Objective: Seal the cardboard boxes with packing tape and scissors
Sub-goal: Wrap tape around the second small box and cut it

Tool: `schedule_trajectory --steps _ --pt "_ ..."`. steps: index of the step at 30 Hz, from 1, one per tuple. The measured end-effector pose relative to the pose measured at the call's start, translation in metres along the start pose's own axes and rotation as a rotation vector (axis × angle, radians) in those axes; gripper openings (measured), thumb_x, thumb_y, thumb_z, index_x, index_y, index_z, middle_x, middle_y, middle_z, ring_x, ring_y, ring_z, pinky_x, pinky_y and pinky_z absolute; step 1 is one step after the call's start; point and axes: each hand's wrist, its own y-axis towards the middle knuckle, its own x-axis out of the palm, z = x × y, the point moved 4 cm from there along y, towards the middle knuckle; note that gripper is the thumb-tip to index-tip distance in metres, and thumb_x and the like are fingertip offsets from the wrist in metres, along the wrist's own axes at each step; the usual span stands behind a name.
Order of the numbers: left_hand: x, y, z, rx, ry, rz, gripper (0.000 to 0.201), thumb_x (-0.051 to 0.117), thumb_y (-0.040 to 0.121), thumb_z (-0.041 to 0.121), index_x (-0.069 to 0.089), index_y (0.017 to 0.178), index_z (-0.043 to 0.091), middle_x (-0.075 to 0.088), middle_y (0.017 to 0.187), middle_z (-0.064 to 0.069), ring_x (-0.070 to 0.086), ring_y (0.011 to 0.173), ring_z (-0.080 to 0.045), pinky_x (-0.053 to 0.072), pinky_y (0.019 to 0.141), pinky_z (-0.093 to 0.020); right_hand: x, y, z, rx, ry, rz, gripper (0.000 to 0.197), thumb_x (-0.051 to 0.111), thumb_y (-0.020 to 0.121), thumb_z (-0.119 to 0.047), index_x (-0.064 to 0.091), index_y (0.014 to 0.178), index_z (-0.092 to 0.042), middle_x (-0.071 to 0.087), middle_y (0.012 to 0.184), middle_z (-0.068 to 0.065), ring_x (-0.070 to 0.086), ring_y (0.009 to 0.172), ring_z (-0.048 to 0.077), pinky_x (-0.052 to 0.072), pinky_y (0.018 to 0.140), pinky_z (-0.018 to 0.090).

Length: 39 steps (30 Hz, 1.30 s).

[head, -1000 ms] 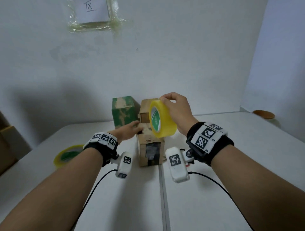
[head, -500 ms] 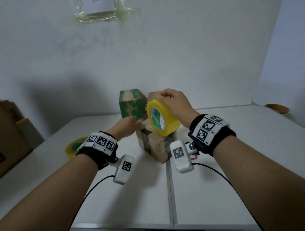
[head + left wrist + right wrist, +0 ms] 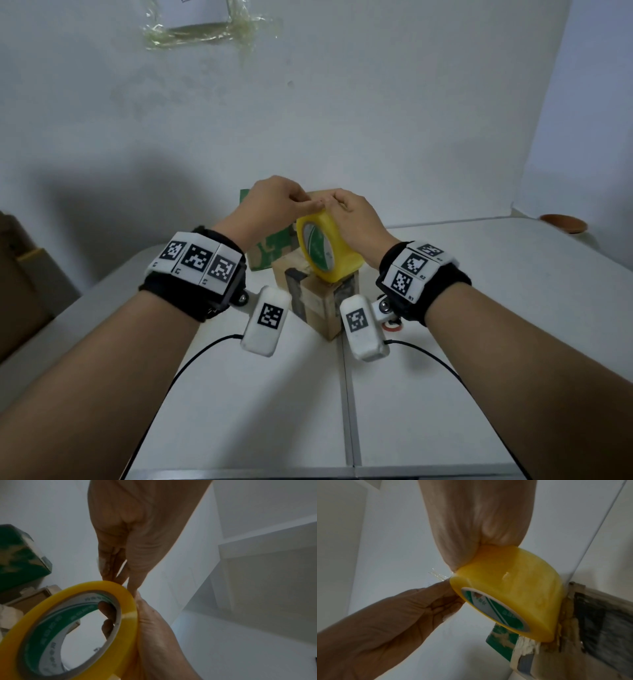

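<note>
My right hand [image 3: 337, 209] grips a yellow tape roll [image 3: 329, 250] on edge, its lower rim at the top of a brown cardboard box [image 3: 318, 308] with dark tape on it. In the left wrist view two right fingers reach through the roll's [image 3: 126, 609] core. My left hand [image 3: 308, 205] pinches at the roll's upper edge. The right wrist view shows a clear loose tape end [image 3: 438, 576] sticking up by the left fingertips [image 3: 452, 596]. A green box [image 3: 265, 253] stands behind the brown one, partly hidden by my hands. No scissors can be made out.
The white table has a seam [image 3: 347, 394] running from the box toward me. A brown bowl [image 3: 563, 222] sits far right at the wall. Large cardboard [image 3: 20, 274] stands off the left edge. A small red ring [image 3: 390, 327] shows under my right wrist.
My left hand left the brown box and rose to the top of the roll. The right hand brought the roll down onto the box top. The box has turned corner-on.
</note>
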Motion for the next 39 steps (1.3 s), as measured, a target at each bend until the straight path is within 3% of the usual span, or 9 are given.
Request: schedule_trajectory --steps 3,9,14,18,21,27,31,35,39 --pt "0.000 0.000 0.001 -0.016 0.006 0.033 0.037 0.063 0.088 0.049 0.072 0.093 0.013 0.070 0.087 -0.003 0.056 0.070 -0.008 0.040 0.055 -0.019 0.002 0.001 0.000 -0.002 -0.029 0.000 0.027 0.042 0.103 -0.022 0.066 0.111 -0.012 0.062 0.101 -0.005 0.053 0.093 0.007 0.040 0.070 0.010" --pt "0.001 0.001 0.003 0.010 0.043 0.087 0.026 0.060 0.093 0.033 0.068 0.096 0.009 0.063 0.093 -0.002 0.054 0.085 -0.015 0.038 0.058 -0.023 0.005 0.003 0.005 0.030 0.013 -0.009 0.039 0.050 0.100 -0.033 0.057 0.132 -0.012 0.058 0.129 -0.001 0.050 0.116 0.008 0.039 0.102 0.025" --pt "0.007 0.005 -0.008 -0.030 -0.012 0.147 0.021 0.057 0.095 0.026 0.066 0.098 0.007 0.060 0.096 -0.001 0.052 0.090 -0.017 0.039 0.072 -0.026 0.002 -0.007 0.013 0.224 0.058 -0.161 0.039 0.054 0.090 -0.060 0.059 0.110 -0.027 0.059 0.105 -0.007 0.054 0.095 0.008 0.043 0.081 0.020" --pt "0.009 0.013 -0.030 -0.160 -0.171 0.134 0.017 0.060 0.093 0.025 0.064 0.088 0.010 0.062 0.084 0.000 0.056 0.081 -0.018 0.043 0.066 -0.029 -0.001 -0.006 -0.003 0.187 0.063 -0.122 0.050 0.053 0.094 -0.054 0.069 0.103 -0.007 0.069 0.083 0.001 0.064 0.072 0.011 0.053 0.070 0.027" --pt "0.006 0.018 -0.041 -0.213 -0.359 0.146 0.017 0.062 0.092 0.025 0.065 0.081 0.012 0.066 0.076 -0.001 0.064 0.078 -0.019 0.053 0.067 -0.032 -0.005 0.008 -0.011 0.179 -0.063 -0.028 0.066 0.054 0.088 -0.063 0.069 0.100 0.000 0.071 0.092 0.012 0.067 0.085 0.025 0.054 0.079 0.041" --pt "0.003 0.024 -0.049 -0.171 -0.279 0.212 0.018 0.059 0.093 0.024 0.067 0.085 0.010 0.065 0.074 0.004 0.059 0.069 -0.012 0.042 0.052 -0.019 -0.004 0.018 -0.015 0.268 -0.150 -0.089 0.074 0.055 0.084 -0.068 0.062 0.118 -0.003 0.064 0.108 0.008 0.061 0.099 0.026 0.047 0.078 0.034" --pt "-0.014 0.032 -0.082 -0.246 -0.319 0.325 0.021 0.059 0.095 0.024 0.064 0.076 0.015 0.069 0.083 -0.001 0.060 0.071 -0.015 0.047 0.059 -0.024 -0.006 0.014 -0.012 0.267 -0.144 -0.139 0.055 0.060 0.083 -0.062 0.069 0.114 -0.018 0.068 0.110 0.006 0.063 0.102 0.024 0.052 0.090 0.037" --pt "0.000 0.034 -0.120 -0.342 -0.529 0.271 0.024 0.061 0.094 0.021 0.061 0.071 0.014 0.068 0.077 -0.004 0.068 0.084 -0.024 0.057 0.079 -0.036 -0.012 0.016 -0.017 0.271 -0.182 -0.102 0.055 0.058 0.086 -0.059 0.064 0.103 -0.007 0.063 0.094 0.006 0.061 0.093 0.026 0.045 0.074 0.033" --pt "0.039 0.023 -0.130 -0.520 -0.961 0.111 0.022 0.050 0.100 0.016 0.058 0.083 0.004 0.067 0.070 -0.008 0.066 0.067 -0.017 0.057 0.063 -0.023 -0.018 0.012 -0.023 0.292 -0.277 -0.109 0.040 0.059 0.088 -0.051 0.054 0.076 -0.013 0.052 0.074 0.000 0.053 0.079 0.023 0.036 0.058 0.028"
